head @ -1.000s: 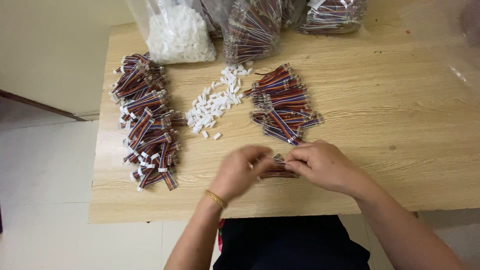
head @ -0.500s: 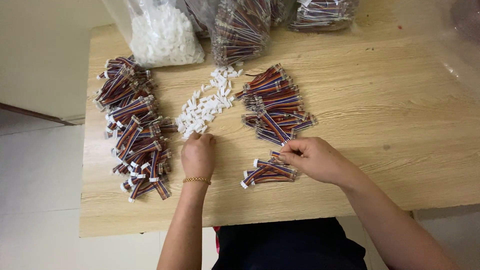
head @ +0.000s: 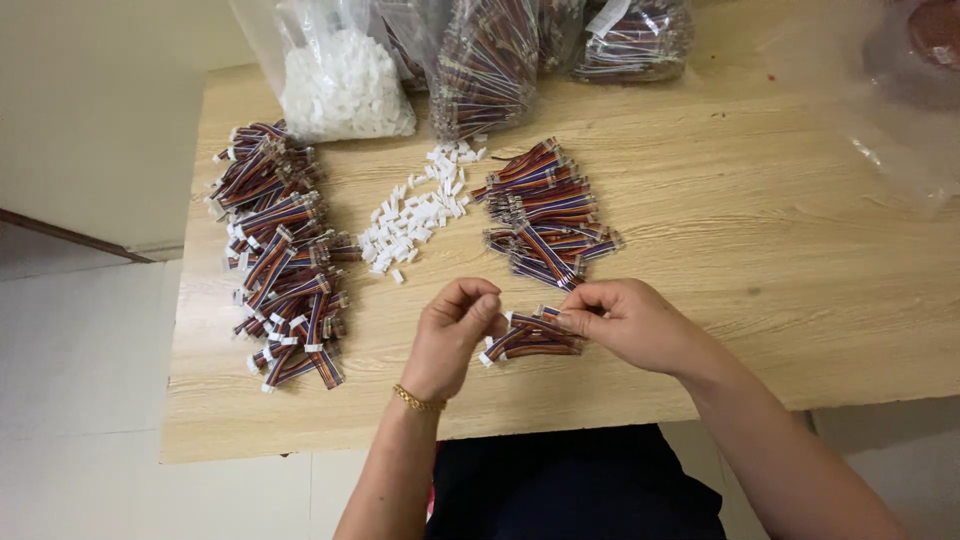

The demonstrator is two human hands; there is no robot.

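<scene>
Right hand [head: 632, 325] pinches a wire harness [head: 530, 340] low on the desk [head: 760, 250]; left hand [head: 458, 325], fingers curled, meets its end. Risk: the loose harnesses under the grip may snag and scatter.

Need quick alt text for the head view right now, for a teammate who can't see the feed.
Over a light wooden table, the left hand and right hand meet at a short multicoloured wire bundle. Behind them lie a scatter of small white connectors and a pile of wire bundles; a longer pile runs along the left, with clear plastic bags at the far edge.
</scene>
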